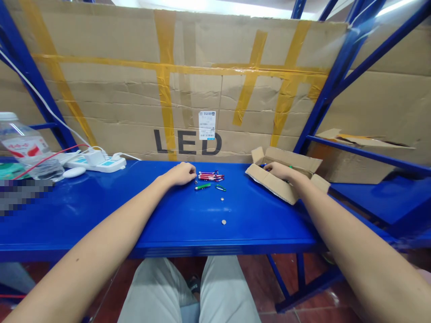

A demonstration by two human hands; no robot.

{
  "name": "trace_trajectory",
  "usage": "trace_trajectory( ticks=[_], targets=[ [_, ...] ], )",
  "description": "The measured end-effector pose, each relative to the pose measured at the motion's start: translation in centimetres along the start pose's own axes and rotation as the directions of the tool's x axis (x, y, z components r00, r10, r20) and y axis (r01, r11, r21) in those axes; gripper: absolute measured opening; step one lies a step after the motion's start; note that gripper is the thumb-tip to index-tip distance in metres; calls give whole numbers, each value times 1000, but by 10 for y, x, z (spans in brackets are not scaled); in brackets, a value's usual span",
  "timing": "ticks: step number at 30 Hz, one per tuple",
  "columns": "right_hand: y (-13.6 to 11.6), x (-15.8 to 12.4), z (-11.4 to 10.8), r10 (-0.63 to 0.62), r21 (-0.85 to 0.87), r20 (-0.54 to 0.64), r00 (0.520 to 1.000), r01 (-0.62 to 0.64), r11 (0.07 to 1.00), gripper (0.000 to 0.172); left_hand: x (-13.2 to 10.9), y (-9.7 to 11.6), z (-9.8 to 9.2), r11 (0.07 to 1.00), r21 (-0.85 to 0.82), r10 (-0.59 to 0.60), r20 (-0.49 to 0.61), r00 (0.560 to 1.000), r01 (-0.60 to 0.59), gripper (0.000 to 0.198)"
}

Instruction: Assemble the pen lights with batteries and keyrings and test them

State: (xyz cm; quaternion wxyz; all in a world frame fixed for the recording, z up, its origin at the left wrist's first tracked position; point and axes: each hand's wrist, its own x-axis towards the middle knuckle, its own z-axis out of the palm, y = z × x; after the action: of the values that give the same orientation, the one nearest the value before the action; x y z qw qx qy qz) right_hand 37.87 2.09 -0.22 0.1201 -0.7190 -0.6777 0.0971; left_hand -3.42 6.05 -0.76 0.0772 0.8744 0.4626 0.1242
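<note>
My left hand (183, 173) rests on the blue table with its fingers curled in. What they hold, if anything, is hidden. Just right of it lies a small pile of red and purple metal keychain flashlights (207, 176) with clips. In front of the pile is a green flashlight (202, 186), and beside that a green carabiner clip (220, 188). Two small round silver pieces, like button cells, lie nearer the front: one silver disc (222, 199) and another silver disc (224, 222). My right hand (281, 171) reaches into an open cardboard box (272, 183); its fingertips are hidden there.
A white power strip (104, 163) with plugs and cables sits at the back left, near a plastic bottle (25, 146). A large taped carton (134, 98) stands behind the table (188, 224). Blue rack posts (323, 103) rise at the sides. Another box (353, 157) is at the right.
</note>
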Motion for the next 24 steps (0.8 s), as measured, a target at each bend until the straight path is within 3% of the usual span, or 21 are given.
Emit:
trace_trajectory(
  ticks=[6,14,17,20,24],
  targets=[
    [-11,-11,2,-180,178,167,969,149,973,35,0,0,-2,1000,-13,4,13,1000,-4,24],
    [-48,-20,6,-372,177,168,913,343,922,40,1,-2,0,1000,-4,10,4,1000,-10,24],
    [-48,-23,0,-354,148,99,930,338,929,40,1,-3,-1,1000,-9,13,7,1000,-13,24],
    [-43,-26,-9,-261,-24,27,965,261,965,36,2,-1,-1,1000,-11,4,8,1000,-4,25],
    [-42,-24,-9,-153,-161,51,987,159,974,46,2,7,0,999,-34,-6,-4,1000,6,24]
  ],
)
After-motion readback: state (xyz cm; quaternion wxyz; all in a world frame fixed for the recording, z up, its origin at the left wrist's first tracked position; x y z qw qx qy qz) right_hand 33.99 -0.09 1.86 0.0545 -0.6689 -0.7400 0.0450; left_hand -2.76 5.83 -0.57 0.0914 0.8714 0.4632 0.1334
